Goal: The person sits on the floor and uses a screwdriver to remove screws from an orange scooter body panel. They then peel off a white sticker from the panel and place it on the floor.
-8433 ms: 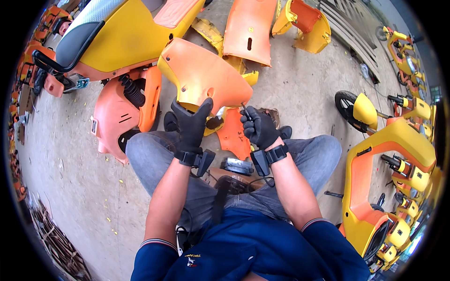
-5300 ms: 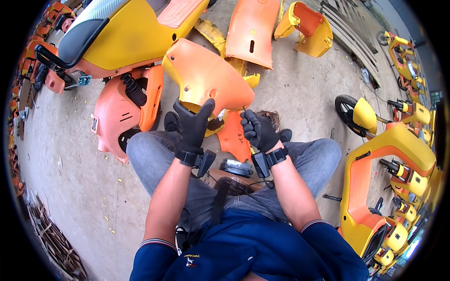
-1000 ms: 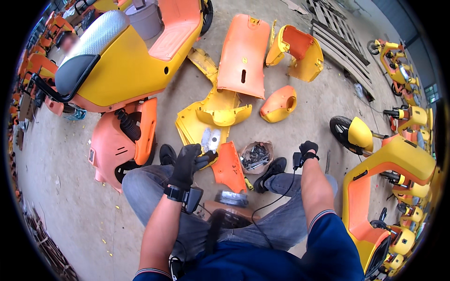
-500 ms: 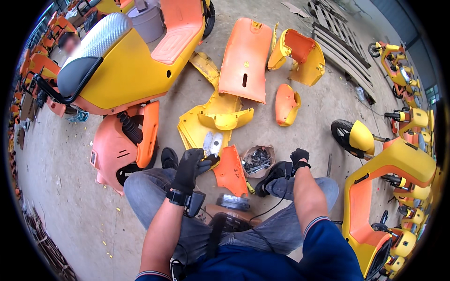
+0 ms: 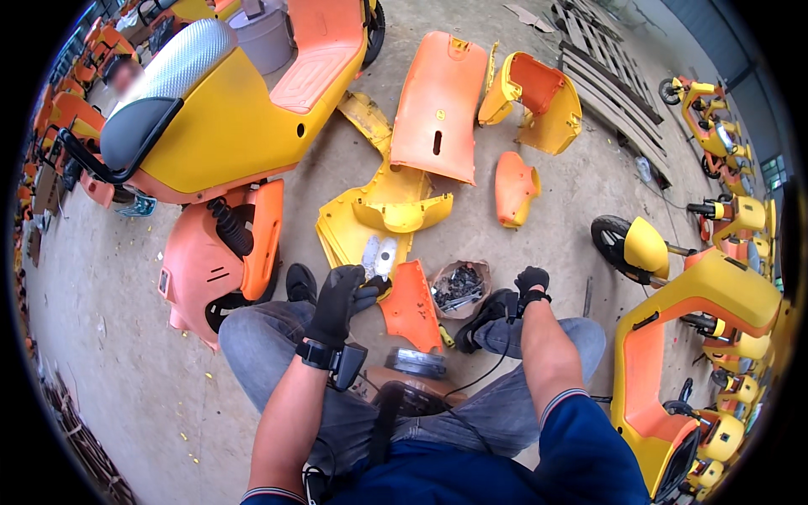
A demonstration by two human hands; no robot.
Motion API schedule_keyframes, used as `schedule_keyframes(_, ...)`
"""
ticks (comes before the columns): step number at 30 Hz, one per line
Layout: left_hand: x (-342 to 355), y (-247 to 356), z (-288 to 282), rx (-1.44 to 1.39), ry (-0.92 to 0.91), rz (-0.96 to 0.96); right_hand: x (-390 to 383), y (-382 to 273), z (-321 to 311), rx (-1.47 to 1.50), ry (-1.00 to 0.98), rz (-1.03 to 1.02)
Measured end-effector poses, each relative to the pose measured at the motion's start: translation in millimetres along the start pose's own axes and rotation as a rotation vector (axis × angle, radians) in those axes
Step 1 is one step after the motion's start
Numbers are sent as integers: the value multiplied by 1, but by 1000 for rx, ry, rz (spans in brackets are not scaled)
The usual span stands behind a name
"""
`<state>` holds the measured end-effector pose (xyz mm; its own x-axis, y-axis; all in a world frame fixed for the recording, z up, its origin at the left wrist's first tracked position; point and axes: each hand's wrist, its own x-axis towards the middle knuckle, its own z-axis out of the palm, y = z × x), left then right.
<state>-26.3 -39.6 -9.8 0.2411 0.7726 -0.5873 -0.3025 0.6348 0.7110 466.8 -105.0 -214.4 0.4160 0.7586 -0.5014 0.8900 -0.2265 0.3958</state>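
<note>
My left hand [image 5: 345,299], in a black glove, is above my left knee near an orange panel [image 5: 410,301], fingers partly bent and apart, nothing visible in them. My gloved right hand [image 5: 531,281] is closed near my right shoe; its contents are hidden. Between them a crumpled container [image 5: 463,289] holds dark fasteners and small metal parts. Ahead lie yellow panels [image 5: 345,231], a small orange-and-yellow cover [image 5: 515,189], a long orange panel [image 5: 433,101] and a yellow housing [image 5: 547,126]. A round metallic tin [image 5: 412,364] sits between my legs.
An upright yellow scooter body [image 5: 236,122] and pink front shell [image 5: 202,269] stand left. A scooter frame [image 5: 715,286] is close on my right. Wooden pallets [image 5: 614,109] lie back right, a bucket [image 5: 263,38] behind. A person [image 5: 124,77] is at far left among many scooters.
The cover held in both hands several seconds ago is out of them. Lately the small cover shifted rightward and turned, and my right hand moved slightly left and down.
</note>
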Motion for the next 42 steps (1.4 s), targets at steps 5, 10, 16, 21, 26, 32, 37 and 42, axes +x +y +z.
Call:
schedule_keyframes(5,-1,-1,-5,21,22,-17,-3,-9,-5,-46,35,-58)
schedule_keyframes(10,-1,-4,-4,54,11,6,-5,-11,-4,-144,47,-117)
schedule_keyframes(16,-4,0,-7,23,-4,23,19,-18,17,-148,226,-45)
schedule_keyframes(21,-25,29,24,40,-49,69,47,-29,-3,1130,479,392)
schedule_keyframes(26,-11,63,48,110,-135,89,53,-28,-64,1285,301,340)
schedule_keyframes(32,24,78,36,211,-123,135,64,-23,-115,1187,295,289)
schedule_keyframes(37,37,76,36,195,-112,97,120,-10,-102,915,347,260)
schedule_keyframes(42,33,84,39,205,-101,103,139,-21,-116,850,336,182)
